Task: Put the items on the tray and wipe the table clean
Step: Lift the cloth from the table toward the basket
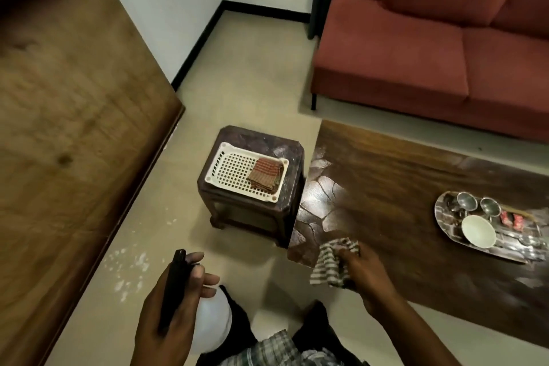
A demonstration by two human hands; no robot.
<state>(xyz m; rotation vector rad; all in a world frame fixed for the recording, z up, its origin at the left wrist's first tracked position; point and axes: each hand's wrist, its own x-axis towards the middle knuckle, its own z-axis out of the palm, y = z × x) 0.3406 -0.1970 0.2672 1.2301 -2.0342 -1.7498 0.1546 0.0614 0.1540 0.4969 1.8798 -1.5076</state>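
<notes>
My right hand [364, 269] grips a striped green-and-white cloth [329, 264] at the near left corner of the dark wooden table [386, 187]. My left hand [172, 300] holds a spray bottle with a black trigger head and a white body [212, 324], low over the floor. At the table's right end lies an oval steel tray [445, 226] carrying a white bowl [478, 230], two steel cups [467, 200], red packets [512, 220] and spoons.
A small brown stool [285, 145] stands left of the table, bearing a white plastic basket [234, 169] with a folded checked cloth [265, 177]. A red sofa [430, 47] is behind the table. A large wooden panel [68, 98] fills the left. White specks mark the floor.
</notes>
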